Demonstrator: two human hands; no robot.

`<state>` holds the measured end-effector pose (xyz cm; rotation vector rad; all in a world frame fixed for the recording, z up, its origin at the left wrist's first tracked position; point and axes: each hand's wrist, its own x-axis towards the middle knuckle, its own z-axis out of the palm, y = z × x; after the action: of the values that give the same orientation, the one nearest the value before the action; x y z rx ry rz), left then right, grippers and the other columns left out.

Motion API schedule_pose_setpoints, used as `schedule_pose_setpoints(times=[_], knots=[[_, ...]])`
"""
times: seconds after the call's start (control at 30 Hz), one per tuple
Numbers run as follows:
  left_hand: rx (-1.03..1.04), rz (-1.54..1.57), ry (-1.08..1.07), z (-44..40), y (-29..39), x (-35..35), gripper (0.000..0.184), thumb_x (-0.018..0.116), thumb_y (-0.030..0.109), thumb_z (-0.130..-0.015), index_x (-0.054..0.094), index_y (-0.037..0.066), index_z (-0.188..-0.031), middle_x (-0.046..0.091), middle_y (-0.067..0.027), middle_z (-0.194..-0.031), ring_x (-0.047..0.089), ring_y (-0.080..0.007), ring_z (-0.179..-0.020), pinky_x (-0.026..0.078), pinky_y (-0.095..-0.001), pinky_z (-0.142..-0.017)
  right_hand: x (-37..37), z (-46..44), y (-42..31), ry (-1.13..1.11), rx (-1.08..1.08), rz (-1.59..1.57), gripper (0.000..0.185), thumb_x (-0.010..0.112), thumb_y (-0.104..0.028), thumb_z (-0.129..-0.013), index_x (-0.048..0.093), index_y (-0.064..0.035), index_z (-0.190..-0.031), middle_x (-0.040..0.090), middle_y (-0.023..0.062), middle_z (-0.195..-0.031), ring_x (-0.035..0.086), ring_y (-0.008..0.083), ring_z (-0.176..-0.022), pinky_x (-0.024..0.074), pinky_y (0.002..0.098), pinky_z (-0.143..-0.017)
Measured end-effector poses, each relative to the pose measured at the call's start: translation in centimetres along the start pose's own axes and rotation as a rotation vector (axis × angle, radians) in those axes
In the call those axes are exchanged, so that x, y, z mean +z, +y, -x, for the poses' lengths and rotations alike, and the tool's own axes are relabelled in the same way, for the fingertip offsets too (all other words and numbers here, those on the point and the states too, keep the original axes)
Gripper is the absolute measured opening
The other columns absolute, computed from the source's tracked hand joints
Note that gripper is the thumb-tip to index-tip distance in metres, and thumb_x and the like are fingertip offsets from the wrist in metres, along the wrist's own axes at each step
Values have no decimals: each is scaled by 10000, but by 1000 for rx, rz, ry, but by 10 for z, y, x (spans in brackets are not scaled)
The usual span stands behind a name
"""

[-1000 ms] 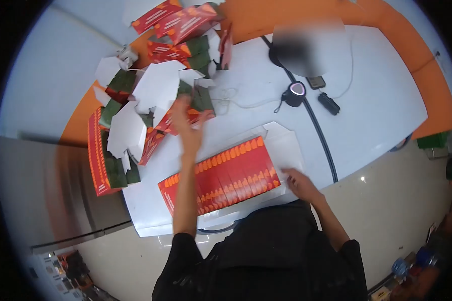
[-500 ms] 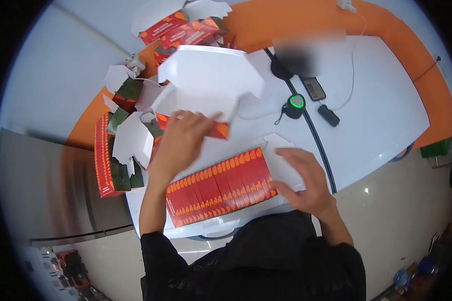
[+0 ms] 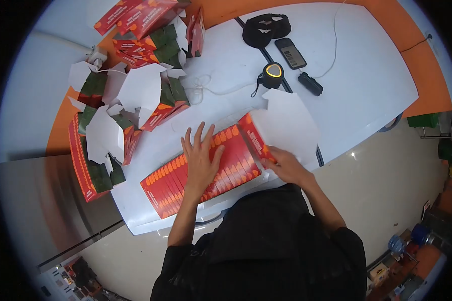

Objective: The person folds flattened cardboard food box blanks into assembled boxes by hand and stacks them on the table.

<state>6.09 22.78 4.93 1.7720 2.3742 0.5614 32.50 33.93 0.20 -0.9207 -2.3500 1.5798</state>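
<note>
A row of red and orange folded boxes (image 3: 231, 163) lies on the white table (image 3: 356, 55). My left hand (image 3: 202, 163) rests on top of the row with its fingers spread, holding nothing. At the row's right end, my right hand (image 3: 282, 163) grips the lower edge of a red box (image 3: 254, 134) between thumb and fingers. This box has a large white flap (image 3: 289, 120) standing open to the right. A narrow gap shows between it and the row.
Open red boxes with white flaps (image 3: 140, 90) crowd the left side, and more red boxes (image 3: 145, 20) are stacked behind. A round black device (image 3: 272, 72), a phone (image 3: 291, 53), a black strap (image 3: 266, 29), a small black object (image 3: 310, 84) and cables lie farther back.
My right hand has closed on a red box, now at the row's right end. My left hand has let go of the white-flapped box and moved onto the row. The camera view has shifted.
</note>
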Motion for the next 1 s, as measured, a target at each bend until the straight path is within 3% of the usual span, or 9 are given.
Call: schedule_pose_setpoints(times=[0.03,0.13,0.27,0.37,0.67,0.7,0.8,0.9,1.0], knots=[[-18,-28,-30,7,-4,12,633,682,335,-998,490,179,-1580,383,-130,-1663,258,-459,-1546,134,-653,-1263,11,2,12,10,-75,25,415,549,-285,-1060,619,-6,-1361,668,210,-1291,647,419,-1082,511,503,-970],[-56,-94,-65,23,-9,40,626,622,426,-1026,481,213,-1597,352,-136,-1690,241,-463,-1558,75,-673,-1263,26,-2,15,-61,-37,46,462,498,-262,-1079,529,-22,-1473,585,217,-1426,589,415,-1195,471,492,-1051],[-54,-119,-10,24,-12,51,628,606,488,-1019,511,224,-1581,378,-148,-1677,264,-464,-1550,84,-670,-1262,11,-3,5,-238,81,-23,477,465,-254,-1088,485,-5,-1494,596,255,-1391,558,432,-1234,435,512,-1089],[-68,-112,0,24,-10,50,619,606,494,-1014,530,229,-1568,399,-141,-1666,282,-458,-1544,87,-662,-1267,21,0,7,-194,25,-58,469,452,-243,-1083,494,10,-1475,616,279,-1336,578,445,-1208,448,517,-1078],[-81,-106,1,23,-10,50,615,616,477,-1003,539,229,-1560,421,-131,-1652,303,-443,-1535,93,-653,-1268,27,-7,4,-103,-15,196,510,455,-201,-1037,450,19,-1498,691,252,-1192,674,485,-907,535,570,-863],[-77,-97,-3,21,-9,51,616,619,475,-1001,539,228,-1560,421,-130,-1651,306,-442,-1534,95,-653,-1267,18,-11,0,-166,-20,149,509,455,-212,-1030,469,32,-1477,669,272,-1237,663,460,-1021,517,545,-932],[-71,-101,-2,22,-11,54,617,624,470,-998,541,227,-1558,423,-129,-1649,312,-439,-1528,99,-653,-1264,20,-12,31,-275,-207,65,459,465,-207,-1016,569,55,-1379,645,283,-1286,628,419,-1136,486,487,-1016],[-70,-119,-23,21,-11,54,616,618,450,-1008,517,226,-1574,407,-125,-1660,297,-429,-1541,90,-653,-1267,21,-11,38,-369,10,-451,411,472,-187,-999,652,84,-1251,638,259,-1311,589,356,-1228,437,422,-1093],[-85,-139,-68,21,-7,51,630,605,443,-1020,484,215,-1595,368,-118,-1688,265,-425,-1561,75,-657,-1271,13,-13,50,-356,-14,-694,380,472,-160,-983,697,58,-1198,656,190,-1302,593,286,-1248,449,387,-1089]])
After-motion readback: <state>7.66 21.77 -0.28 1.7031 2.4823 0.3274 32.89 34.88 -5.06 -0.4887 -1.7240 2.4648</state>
